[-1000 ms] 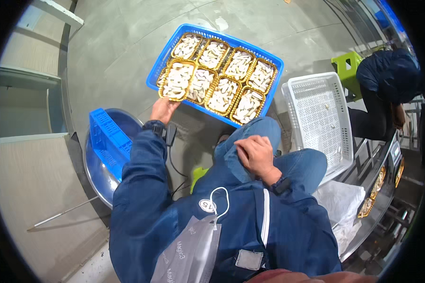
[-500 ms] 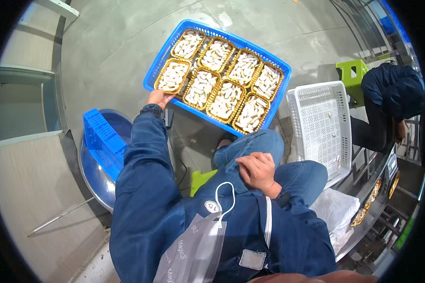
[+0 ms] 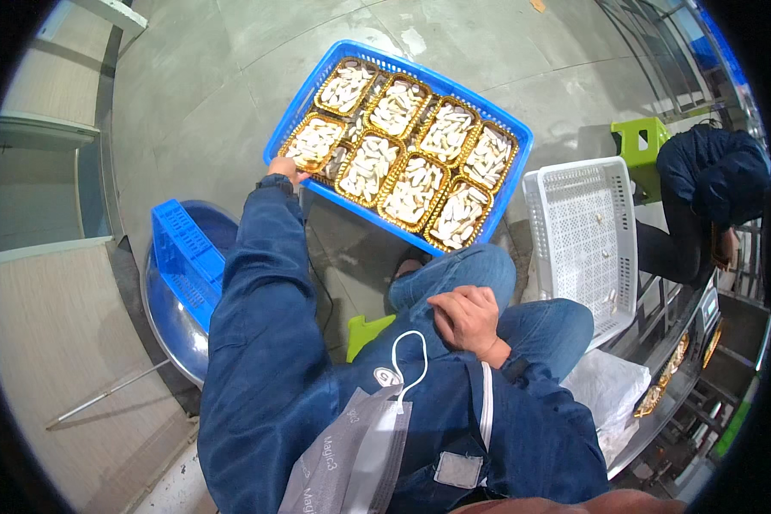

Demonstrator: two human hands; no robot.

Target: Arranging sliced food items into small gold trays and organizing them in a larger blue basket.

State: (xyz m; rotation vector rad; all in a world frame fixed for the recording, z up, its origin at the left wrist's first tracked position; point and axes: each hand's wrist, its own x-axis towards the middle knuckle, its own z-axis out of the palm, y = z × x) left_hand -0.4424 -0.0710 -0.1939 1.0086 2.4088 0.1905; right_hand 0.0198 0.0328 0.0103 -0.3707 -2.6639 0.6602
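A blue plastic crate (image 3: 512, 190) holds two rows of gold trays filled with short, whitish, elongated pieces that look like small mushrooms. My left hand (image 3: 287, 170) reaches to the crate's left corner. Its fingers close on the near edge of the leftmost gold tray (image 3: 313, 142) in the near row; the fingertips are partly hidden under the rim. A few loose pieces show in the gap beside that tray. On my jeans-clad leg rests my right hand (image 3: 469, 321), with its fingers loosely curled and nothing visible in them.
To the right stands a white perforated crate (image 3: 584, 248) with a few stray pieces inside. Another person (image 3: 711, 176) sits beyond it by a green stool (image 3: 640, 141). At left, a blue basket (image 3: 184, 257) leans in a large metal basin (image 3: 164, 317). A plastic bag (image 3: 606, 385) lies lower right.
My left hand has shifted slightly left along the tray's near edge, and its fingers are now more hidden. The right hand stays on my leg. The whole view has moved slightly.
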